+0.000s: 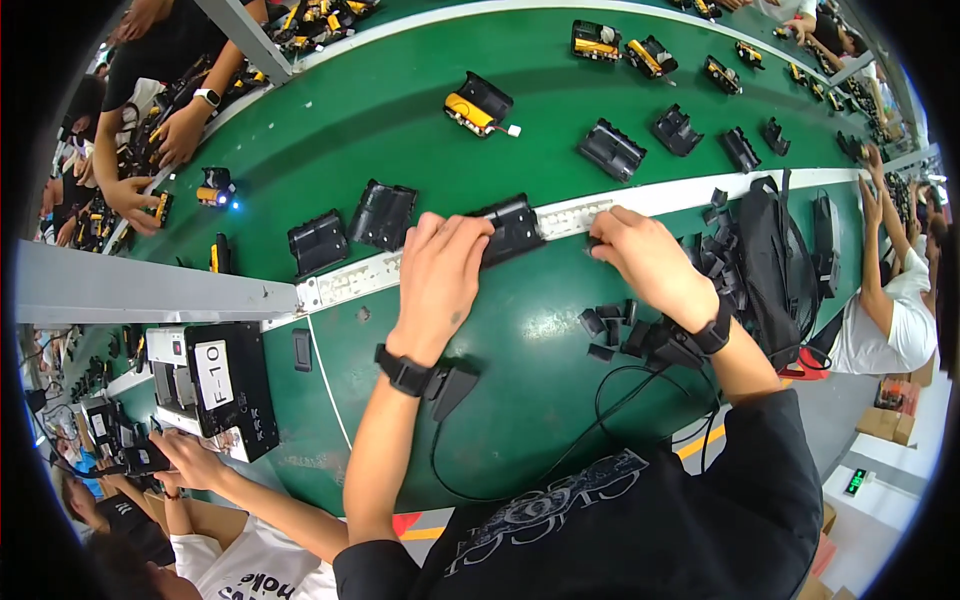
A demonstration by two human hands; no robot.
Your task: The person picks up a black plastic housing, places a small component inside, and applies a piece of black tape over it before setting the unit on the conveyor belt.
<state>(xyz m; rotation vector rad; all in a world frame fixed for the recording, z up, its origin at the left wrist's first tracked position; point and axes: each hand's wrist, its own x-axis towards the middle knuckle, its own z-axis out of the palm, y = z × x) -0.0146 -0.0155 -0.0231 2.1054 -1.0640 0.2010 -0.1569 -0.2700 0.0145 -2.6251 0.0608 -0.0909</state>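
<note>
My left hand (438, 285) grips the left end of a black plastic half-shell (517, 228) resting by the white metal rail (573, 217). My right hand (655, 262) is a short way to the right of the shell, with thumb and fingers pinched together. A dark bit shows at its fingertips, too small to name. Two more black half-shells, one upright (384, 214) and one tilted (318, 242), lie left of my left hand. Small black plastic pieces (610, 325) lie loose below my right hand. Each wrist wears a black strap.
A green conveyor belt (380, 120) beyond the rail carries black shells, some with yellow battery packs (470, 110). A grey post (150, 285) and a black-and-white machine (215, 385) stand left. A black bag (770, 260) lies right. Cables (560, 465) cross near me. Co-workers' hands work nearby.
</note>
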